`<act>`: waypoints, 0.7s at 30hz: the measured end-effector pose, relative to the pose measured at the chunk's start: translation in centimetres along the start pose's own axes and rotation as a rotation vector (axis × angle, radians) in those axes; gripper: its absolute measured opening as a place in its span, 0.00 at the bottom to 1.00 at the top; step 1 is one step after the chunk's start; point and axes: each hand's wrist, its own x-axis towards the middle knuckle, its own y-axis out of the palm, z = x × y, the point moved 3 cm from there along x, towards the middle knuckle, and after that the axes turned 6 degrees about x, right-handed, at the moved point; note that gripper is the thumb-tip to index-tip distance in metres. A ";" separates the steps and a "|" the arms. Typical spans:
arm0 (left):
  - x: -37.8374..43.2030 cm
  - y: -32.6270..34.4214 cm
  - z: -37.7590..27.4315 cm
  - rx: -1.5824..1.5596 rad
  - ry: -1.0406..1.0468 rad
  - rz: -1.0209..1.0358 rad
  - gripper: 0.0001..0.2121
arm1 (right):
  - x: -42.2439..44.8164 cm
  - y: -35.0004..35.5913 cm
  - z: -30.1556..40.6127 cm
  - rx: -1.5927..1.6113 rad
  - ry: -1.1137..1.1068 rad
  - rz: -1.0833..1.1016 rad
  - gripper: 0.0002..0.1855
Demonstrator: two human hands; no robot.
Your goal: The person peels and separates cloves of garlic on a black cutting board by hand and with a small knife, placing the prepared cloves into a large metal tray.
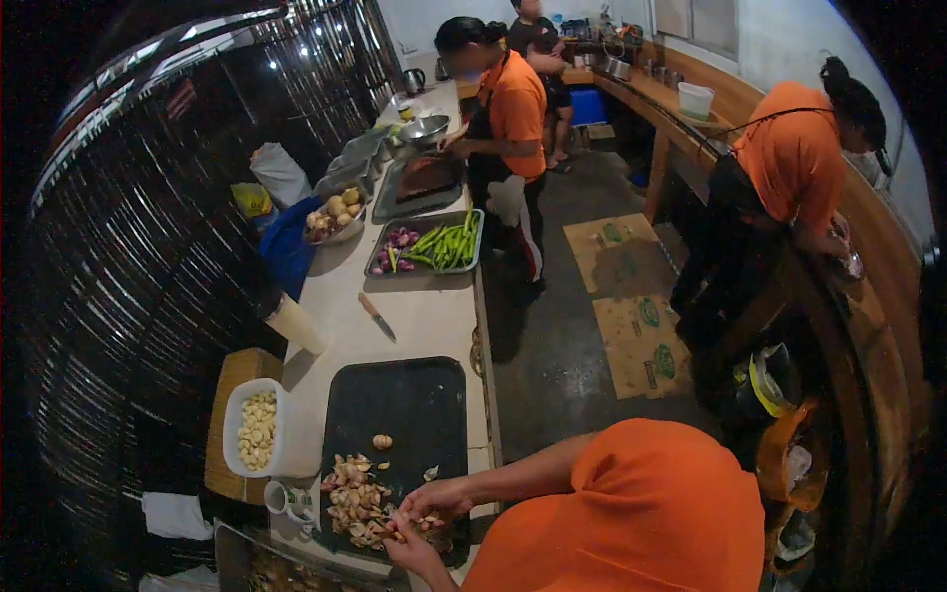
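Observation:
My right hand (pixel 442 497) and my left hand (pixel 416 550) meet low over a black tray (pixel 399 399), fingertips pinched together on a small garlic clove that they mostly hide. Beneath and beside them lies a heap of unpeeled garlic cloves (pixel 354 497), with loose skins among it. One rounder garlic piece (pixel 382 442) sits apart, higher on the tray. A white plastic tub (pixel 290 436) of peeled garlic cloves (pixel 257 429) stands left of the tray. Close to the heap is a printed mug (pixel 287 500).
A wooden-handled knife (pixel 378 318) lies on the white counter (pixel 429 311). Beyond it are a metal tray (pixel 425 274) of green chillies and shallots, and a bowl of onions (pixel 336 214). Co-workers stand along the counters. Flattened cardboard (pixel 642 348) covers part of the floor.

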 end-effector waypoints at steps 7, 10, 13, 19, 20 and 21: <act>0.0 -1.0 -1.8 -0.085 0.094 -0.070 0.11 | 0.2 -0.3 -0.4 0.025 0.061 -0.003 0.09; 0.4 -0.9 -1.1 -0.065 0.070 -0.019 0.11 | 0.2 -0.8 -0.5 0.048 0.043 -0.060 0.08; 0.4 -0.9 -1.1 -0.141 0.037 -0.030 0.10 | 0.4 -1.1 -0.4 0.059 0.018 -0.050 0.08; 0.7 -1.3 -0.3 -0.135 -0.115 -0.053 0.16 | -0.2 -1.1 0.3 0.017 0.022 -0.092 0.08; 0.5 -1.5 -1.1 -0.163 -0.123 0.005 0.15 | -0.3 -1.2 0.4 0.022 0.027 -0.089 0.08; 0.4 -1.7 -2.1 -0.190 -0.132 0.062 0.14 | -0.3 -1.2 0.4 0.029 0.034 -0.083 0.08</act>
